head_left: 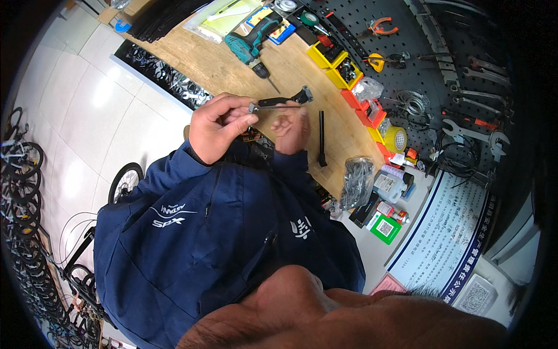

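Note:
My left hand [212, 125] is closed, with thumb and fingers pinching the grey end piece of a thin metal rod [270, 107]. The rod points right, about level, above the wooden bench's near edge. My right hand [290, 131] is at the rod's far end, its fingers partly curled and smeared by motion; whether they grip the rod does not show. Just beyond the rod lies a black part with a wider, bracket-like end [305, 95]. To the right of my right hand, a slim black bar [322, 139] rests on the bench.
A teal cordless drill [247, 46] lies farther back on the wooden bench [203, 64]. Yellow and red bins [343, 70] line its right side, beside a pegboard [418, 70] of hanging tools. An open drawer of metal parts [157, 70] is at left. A plastic-wrapped bundle [356, 183] sits right.

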Action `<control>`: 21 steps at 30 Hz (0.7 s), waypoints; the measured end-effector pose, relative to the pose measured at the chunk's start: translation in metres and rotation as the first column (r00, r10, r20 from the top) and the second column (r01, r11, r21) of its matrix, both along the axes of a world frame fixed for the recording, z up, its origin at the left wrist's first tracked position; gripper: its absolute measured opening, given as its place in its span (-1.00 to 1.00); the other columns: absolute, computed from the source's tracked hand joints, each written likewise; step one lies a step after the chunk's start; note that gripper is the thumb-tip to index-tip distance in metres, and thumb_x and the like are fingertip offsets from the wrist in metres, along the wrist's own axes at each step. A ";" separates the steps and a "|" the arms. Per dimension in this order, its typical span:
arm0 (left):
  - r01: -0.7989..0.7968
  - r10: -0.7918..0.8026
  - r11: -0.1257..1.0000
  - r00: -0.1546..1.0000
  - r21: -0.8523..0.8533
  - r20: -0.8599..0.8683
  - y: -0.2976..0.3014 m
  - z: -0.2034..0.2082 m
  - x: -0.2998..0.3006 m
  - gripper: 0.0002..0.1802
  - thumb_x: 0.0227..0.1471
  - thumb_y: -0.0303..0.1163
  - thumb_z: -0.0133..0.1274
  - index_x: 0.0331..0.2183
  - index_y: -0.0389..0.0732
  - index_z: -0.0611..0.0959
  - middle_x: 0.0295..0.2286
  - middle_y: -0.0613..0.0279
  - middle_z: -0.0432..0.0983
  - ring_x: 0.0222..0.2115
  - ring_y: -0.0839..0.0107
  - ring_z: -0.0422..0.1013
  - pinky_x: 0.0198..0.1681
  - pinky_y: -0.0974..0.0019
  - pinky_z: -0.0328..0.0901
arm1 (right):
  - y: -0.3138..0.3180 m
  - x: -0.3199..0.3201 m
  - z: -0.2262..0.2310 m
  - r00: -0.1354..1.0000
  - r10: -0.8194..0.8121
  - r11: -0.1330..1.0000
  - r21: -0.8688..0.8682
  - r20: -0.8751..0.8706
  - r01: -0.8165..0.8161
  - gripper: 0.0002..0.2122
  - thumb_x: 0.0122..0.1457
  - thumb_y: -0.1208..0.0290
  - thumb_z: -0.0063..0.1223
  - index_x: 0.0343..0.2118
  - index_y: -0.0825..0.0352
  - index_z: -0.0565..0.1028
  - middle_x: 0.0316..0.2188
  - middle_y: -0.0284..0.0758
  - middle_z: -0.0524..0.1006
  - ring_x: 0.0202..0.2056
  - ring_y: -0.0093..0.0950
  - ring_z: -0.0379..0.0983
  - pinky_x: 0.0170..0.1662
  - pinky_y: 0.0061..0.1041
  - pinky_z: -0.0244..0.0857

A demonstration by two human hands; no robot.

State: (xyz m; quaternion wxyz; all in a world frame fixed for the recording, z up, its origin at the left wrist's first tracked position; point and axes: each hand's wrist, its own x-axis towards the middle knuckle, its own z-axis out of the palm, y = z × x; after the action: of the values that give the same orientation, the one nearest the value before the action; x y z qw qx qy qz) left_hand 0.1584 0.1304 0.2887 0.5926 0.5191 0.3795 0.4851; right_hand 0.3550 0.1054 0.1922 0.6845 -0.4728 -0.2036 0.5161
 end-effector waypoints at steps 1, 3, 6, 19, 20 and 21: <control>0.013 -0.013 1.000 0.999 0.012 -0.034 0.000 -0.002 -0.002 -0.64 0.11 -0.61 0.25 -0.03 -0.43 0.62 -0.29 0.25 0.55 -0.27 0.54 0.52 -0.16 0.51 0.41 | 0.000 0.004 0.006 0.996 -0.043 0.998 0.047 0.072 0.040 -0.54 0.43 -0.03 -0.15 -0.04 0.38 0.46 -0.22 -0.20 0.60 -0.50 -0.56 0.47 -0.48 -0.55 0.42; 0.017 -0.013 0.996 0.999 -0.092 0.044 0.000 -0.008 -0.003 -0.65 0.12 -0.61 0.24 -0.03 -0.41 0.64 -0.27 0.22 0.57 -0.27 0.53 0.54 -0.13 0.49 0.43 | -0.002 0.010 0.017 0.966 -0.149 0.980 0.158 0.211 0.117 -0.55 0.44 0.02 -0.13 0.02 0.41 0.44 -0.20 -0.17 0.60 -0.50 -0.56 0.46 -0.47 -0.56 0.41; 0.062 -0.033 0.973 0.991 -0.224 0.132 0.002 -0.015 -0.004 -0.66 0.17 -0.58 0.20 -0.01 -0.41 0.63 -0.26 0.17 0.61 -0.26 0.51 0.56 -0.11 0.47 0.45 | -0.004 0.017 0.029 0.964 -0.198 0.961 0.231 0.180 0.154 -0.58 0.45 0.09 -0.13 0.08 0.41 0.43 -0.18 -0.17 0.61 -0.52 -0.57 0.44 -0.48 -0.55 0.39; 0.144 -0.041 0.899 0.968 -0.414 0.247 0.004 -0.031 -0.002 -0.69 0.28 -0.43 0.11 -0.01 -0.41 0.64 -0.21 0.05 0.65 -0.25 0.40 0.60 -0.10 0.37 0.52 | -0.015 0.026 0.048 0.991 -0.096 0.909 0.414 0.090 0.050 -0.55 0.42 0.03 -0.09 0.02 0.41 0.46 -0.13 -0.14 0.61 -0.50 -0.54 0.44 -0.53 -0.61 0.30; 0.149 -0.041 0.895 0.966 -0.421 0.254 0.003 -0.032 -0.002 -0.68 0.28 -0.42 0.11 -0.02 -0.41 0.64 -0.21 0.06 0.65 -0.25 0.41 0.60 -0.10 0.37 0.52 | -0.015 0.027 0.047 0.997 -0.056 0.912 0.408 0.045 0.033 -0.55 0.42 0.02 -0.09 0.01 0.40 0.46 -0.12 -0.13 0.61 -0.49 -0.53 0.44 -0.54 -0.61 0.30; 0.154 -0.041 0.891 0.964 -0.427 0.262 0.003 -0.033 -0.002 -0.68 0.27 -0.41 0.12 -0.02 -0.41 0.65 -0.21 0.07 0.65 -0.25 0.41 0.60 -0.10 0.38 0.52 | -0.014 0.029 0.047 1.000 -0.015 0.915 0.404 -0.001 0.015 -0.55 0.41 0.01 -0.08 0.00 0.39 0.47 -0.11 -0.13 0.60 -0.47 -0.52 0.45 -0.55 -0.61 0.29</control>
State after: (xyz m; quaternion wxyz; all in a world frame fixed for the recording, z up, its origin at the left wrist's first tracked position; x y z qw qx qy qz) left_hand 0.1565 0.1335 0.2553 0.7614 0.3244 0.3771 0.4158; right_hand 0.3840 0.0911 0.2388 0.7711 -0.3234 -0.3028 0.4573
